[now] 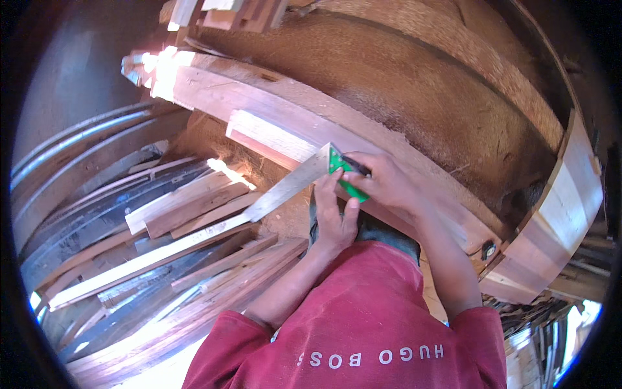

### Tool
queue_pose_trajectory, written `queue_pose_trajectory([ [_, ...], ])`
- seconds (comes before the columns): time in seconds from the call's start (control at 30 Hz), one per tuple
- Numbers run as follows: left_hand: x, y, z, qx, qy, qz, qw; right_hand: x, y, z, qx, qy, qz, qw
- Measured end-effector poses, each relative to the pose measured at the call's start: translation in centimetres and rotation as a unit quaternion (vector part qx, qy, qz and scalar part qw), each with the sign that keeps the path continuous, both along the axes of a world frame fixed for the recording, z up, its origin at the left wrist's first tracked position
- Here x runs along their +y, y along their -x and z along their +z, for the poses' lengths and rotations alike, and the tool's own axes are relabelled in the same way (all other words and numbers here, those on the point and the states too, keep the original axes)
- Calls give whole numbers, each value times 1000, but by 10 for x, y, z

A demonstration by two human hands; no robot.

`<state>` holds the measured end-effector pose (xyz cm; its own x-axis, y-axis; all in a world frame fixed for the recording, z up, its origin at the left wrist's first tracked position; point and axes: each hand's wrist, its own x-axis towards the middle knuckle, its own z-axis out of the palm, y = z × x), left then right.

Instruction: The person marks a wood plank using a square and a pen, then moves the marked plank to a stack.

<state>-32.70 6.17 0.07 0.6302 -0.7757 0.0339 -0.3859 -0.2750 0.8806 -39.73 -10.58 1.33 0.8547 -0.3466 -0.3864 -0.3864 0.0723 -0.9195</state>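
Note:
A try square [291,183] with a green stock and a long metal blade lies across the near face of a pale wood piece [275,134]. My left hand [334,220] holds the green stock from below, its fingers and thumb closed on it. Close beside it, my right hand [391,183] grips a dark pen-like marker [356,163] over the stock, near the corner where the blade begins. The marker's tip is too small to make out. The wood piece rests against a long timber beam [220,85], and my hands partly cover its right end.
Loose boards and offcuts [188,207] are piled to the left. Beyond the beam, a sawdust-covered hollow [389,97] stretches across. A broad pale board [551,220] stands at the right, and short wood blocks [240,16] lie at the far edge.

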Motion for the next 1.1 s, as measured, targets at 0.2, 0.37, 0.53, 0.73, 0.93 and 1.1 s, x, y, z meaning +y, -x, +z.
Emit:
queue_pose_trajectory([
  [0.2, -13, -61, -9, 4, -110, 7, 994, -43, -60, -62, 23, -28, 83, 996],
  [0.37, -34, -109, -29, -202, -131, 20, 970, -57, -109, -92, 40, -89, 118, 988],
  [0.53, -43, -126, -46, -224, -189, 53, 955, -43, -151, -97, 51, -185, 141, 971],
  [0.73, -53, -126, -56, -220, -207, 116, 946, -45, -168, -102, 134, -172, 145, 965],
  [0.93, -54, -130, -63, -221, -220, 144, 939, -47, -178, -103, 130, -189, 159, 960],
  [1.1, -58, -131, -65, -224, -229, 159, 934, -42, -180, -110, 103, -168, 127, 972],
])
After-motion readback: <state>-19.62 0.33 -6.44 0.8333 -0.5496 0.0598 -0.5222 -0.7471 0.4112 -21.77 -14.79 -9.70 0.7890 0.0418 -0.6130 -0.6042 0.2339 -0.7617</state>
